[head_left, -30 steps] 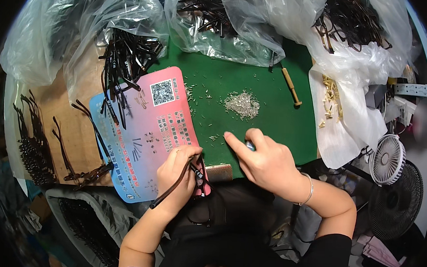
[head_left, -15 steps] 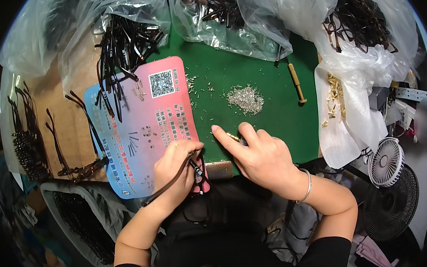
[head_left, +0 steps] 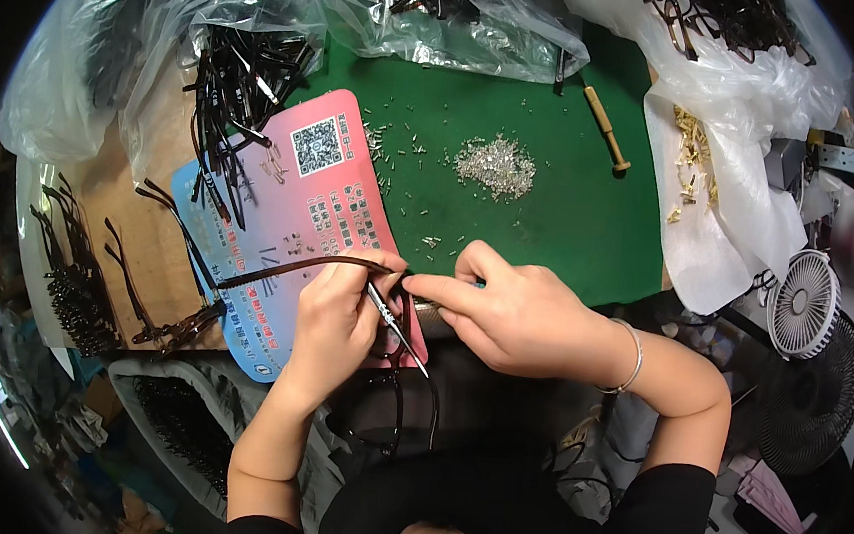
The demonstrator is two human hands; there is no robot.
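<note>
My left hand [head_left: 335,308] is closed on a pair of dark eyeglasses [head_left: 398,400], which hang below the fingers at the table's near edge. From that grip one dark temple arm [head_left: 297,266] reaches out to the left, and another with a pale inner side [head_left: 394,327] slants downward. My right hand [head_left: 509,314] is curled, its index fingertip at the hinge area beside the left fingertips. A small bluish spot shows among its fingers; what it holds is mostly hidden.
Small silver screws [head_left: 495,167] lie heaped on a green mat [head_left: 570,233], near a brass screwdriver [head_left: 606,131]. A pink-blue card [head_left: 270,194] bears loose temple arms [head_left: 234,101]. Plastic bags [head_left: 445,43] line the back; brass-coloured parts [head_left: 691,157] and a white fan [head_left: 805,305] are right.
My right hand has moved left to meet the left hand; the brass-coloured tool end seen in it is now hidden. The temple arm in my left hand has swung up to point left.
</note>
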